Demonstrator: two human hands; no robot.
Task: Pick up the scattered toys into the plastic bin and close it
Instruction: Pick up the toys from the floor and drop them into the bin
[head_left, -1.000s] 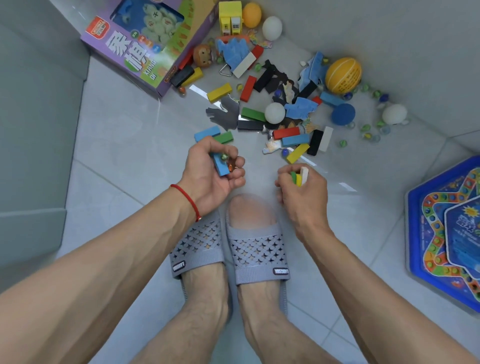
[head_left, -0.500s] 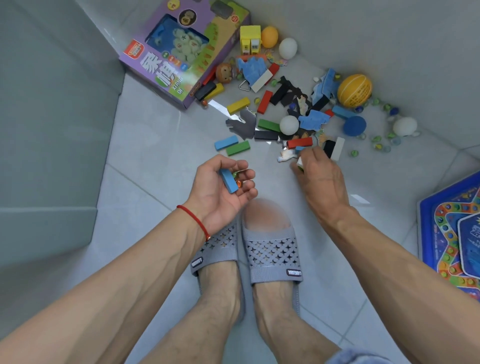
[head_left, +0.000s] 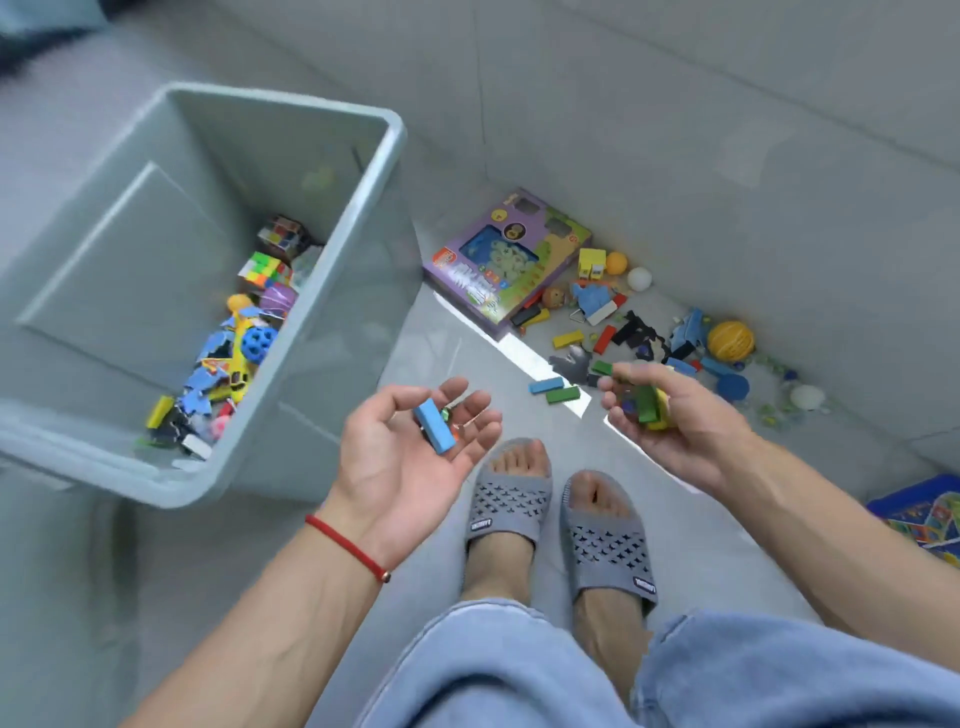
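A pale grey-green plastic bin (head_left: 358, 218) stands open at the left, with several toys along its right inner side, among them puzzle cubes and a blue holed ball. My left hand (head_left: 410, 457) is palm up just right of the bin, with a blue block (head_left: 434, 427) and small marbles lying in it. My right hand (head_left: 675, 421) is further right, fingers curled around a green block (head_left: 645, 402), a yellow one and small pieces. Scattered toys (head_left: 613, 332) lie on the floor by the wall beyond my hands.
A purple game box (head_left: 506, 260) leans by the bin's far right corner. A yellow ball (head_left: 731, 340), white balls and marbles lie along the wall. A blue board game (head_left: 924, 512) sits at the right edge. My feet in grey slippers (head_left: 509, 506) stand below my hands.
The view has swung left and up, so the bin has come into sight. My right hand has lifted off the pile with blocks in it. My left hand has opened flatter, palm up.
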